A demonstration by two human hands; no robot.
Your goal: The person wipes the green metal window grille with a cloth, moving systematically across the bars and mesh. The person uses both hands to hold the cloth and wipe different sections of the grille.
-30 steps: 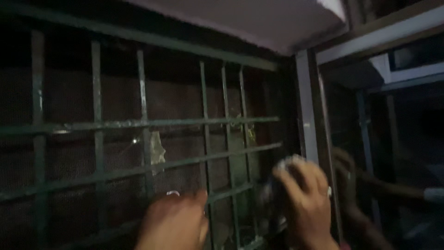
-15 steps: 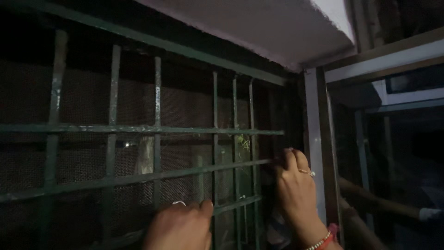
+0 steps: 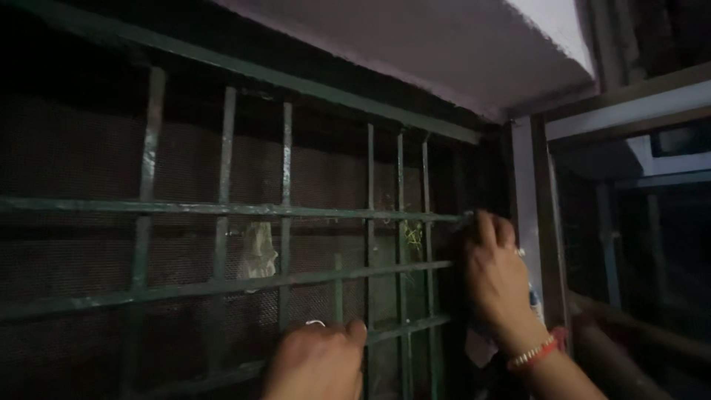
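item: green window grille (image 3: 296, 211), mesh behind | left hand (image 3: 317, 363) clenched on a lower bar near the bottom edge | right hand (image 3: 495, 274) fingers curled at the right end, grasp cannot tell | risk: rough flaking bars may scrape knuckles; dim light hides snags

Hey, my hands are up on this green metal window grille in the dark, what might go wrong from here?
1. The right hand presses at the end of the green metal grille, whose paint looks worn; rough edges might scrape fingers.
2. The left hand grips a lower bar; it may slip.
3. Light is poor, so the dusty debris and pale scrap caught in the bars are easily missed.
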